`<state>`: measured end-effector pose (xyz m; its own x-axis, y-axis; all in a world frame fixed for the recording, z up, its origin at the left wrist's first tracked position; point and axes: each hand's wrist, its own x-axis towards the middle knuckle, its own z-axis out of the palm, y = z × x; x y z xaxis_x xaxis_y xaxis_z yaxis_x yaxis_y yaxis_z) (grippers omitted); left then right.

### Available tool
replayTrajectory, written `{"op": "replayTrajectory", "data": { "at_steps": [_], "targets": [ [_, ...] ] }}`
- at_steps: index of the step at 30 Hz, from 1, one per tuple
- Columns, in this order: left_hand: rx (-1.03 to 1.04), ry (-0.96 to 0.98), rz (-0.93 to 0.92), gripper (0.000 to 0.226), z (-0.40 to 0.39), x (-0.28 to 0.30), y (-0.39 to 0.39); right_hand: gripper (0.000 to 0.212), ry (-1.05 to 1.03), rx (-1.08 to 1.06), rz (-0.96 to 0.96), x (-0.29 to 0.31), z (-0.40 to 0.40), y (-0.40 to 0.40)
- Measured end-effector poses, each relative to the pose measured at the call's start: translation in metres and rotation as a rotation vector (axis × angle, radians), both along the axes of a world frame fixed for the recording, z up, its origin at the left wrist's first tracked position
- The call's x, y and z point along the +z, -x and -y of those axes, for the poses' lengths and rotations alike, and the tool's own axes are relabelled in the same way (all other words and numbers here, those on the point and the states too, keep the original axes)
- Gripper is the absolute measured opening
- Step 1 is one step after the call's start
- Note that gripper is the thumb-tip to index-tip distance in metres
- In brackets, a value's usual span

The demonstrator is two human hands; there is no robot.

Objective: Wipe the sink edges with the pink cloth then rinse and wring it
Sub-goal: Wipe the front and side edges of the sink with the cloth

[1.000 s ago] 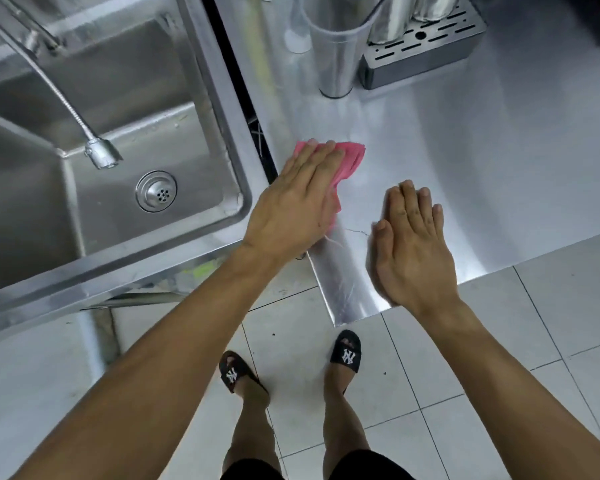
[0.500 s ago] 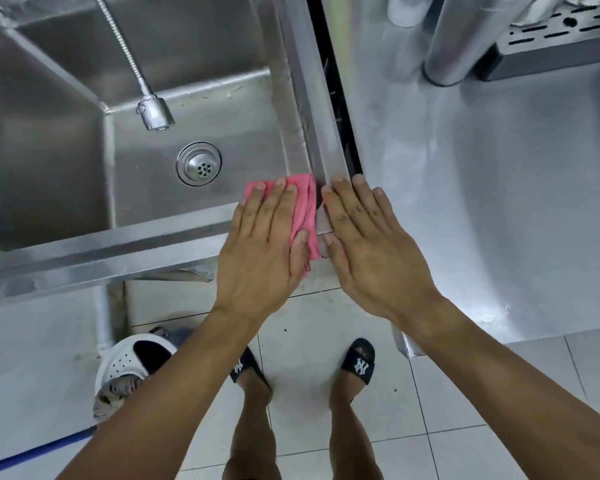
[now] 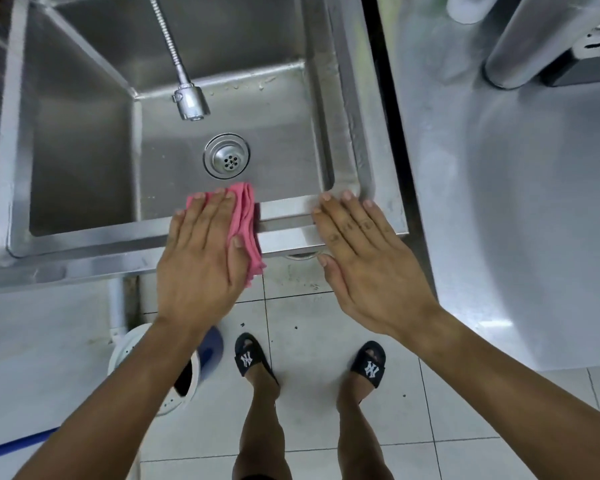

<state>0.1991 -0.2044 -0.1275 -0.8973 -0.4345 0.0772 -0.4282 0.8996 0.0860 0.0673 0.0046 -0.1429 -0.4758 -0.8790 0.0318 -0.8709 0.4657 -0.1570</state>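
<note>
Nearest the camera, two feet in black slides (image 3: 246, 355) stand on the pale tiled floor (image 3: 312, 424), in front of the sink. To their left, also below the sink's front rim, sit a white perforated basket (image 3: 132, 348) and a blue hose (image 3: 18, 445) lying across the floor.

Above the feet, both forearms reach up to the sink's front rim (image 3: 288, 233). The left hand (image 3: 201, 268) lies flat on the pink cloth (image 3: 246, 223), fingers (image 3: 219, 209) straight and close together, pressing the cloth down onto the front rim near its middle. The cloth is folded; its far end laps over the rim's inner lip toward the basin, and its near corner hangs off the rim's outer side. The right hand (image 3: 364, 265) rests palm down on the same front rim near the sink's right front corner, fingers (image 3: 329, 216) straight and slightly spread, holding nothing. A bare stretch of rim separates the two hands.

Beyond the rim, the steel sink (image 3: 84, 188) drops to its floor, with the round drain strainer (image 3: 226, 155) just past the cloth. Farther back, the flexible faucet (image 3: 189, 100) hangs over the basin with its head pointing down behind the drain.

To the right of the sink, across a dark gap, lies a steel surface (image 3: 520, 209); at its far end stand a metal cylinder (image 3: 534, 39) and a dark slotted tray (image 3: 593, 53).
</note>
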Motion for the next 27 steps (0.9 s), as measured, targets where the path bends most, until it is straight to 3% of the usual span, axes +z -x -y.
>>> {"op": "replayTrajectory", "data": {
  "at_steps": [6, 14, 20, 27],
  "targets": [
    [0.094, -0.002, -0.063, 0.062, -0.013, -0.005, 0.013, 0.061, 0.024, -0.077, 0.039, 0.004, 0.028, -0.014],
    [-0.164, 0.013, -0.124, 0.058, 0.033, -0.013, -0.027, 0.055, -0.018, 0.098, 0.018, 0.004, 0.046, -0.002],
    [0.047, 0.008, -0.083, 0.060, -0.009, -0.006, 0.013, 0.059, -0.088, 0.195, 0.053, 0.009, 0.062, 0.008],
    [-0.099, 0.009, -0.091, 0.056, 0.036, -0.012, -0.036, 0.057, -0.017, 0.164, 0.053, 0.003, 0.060, 0.006]
  ]
}}
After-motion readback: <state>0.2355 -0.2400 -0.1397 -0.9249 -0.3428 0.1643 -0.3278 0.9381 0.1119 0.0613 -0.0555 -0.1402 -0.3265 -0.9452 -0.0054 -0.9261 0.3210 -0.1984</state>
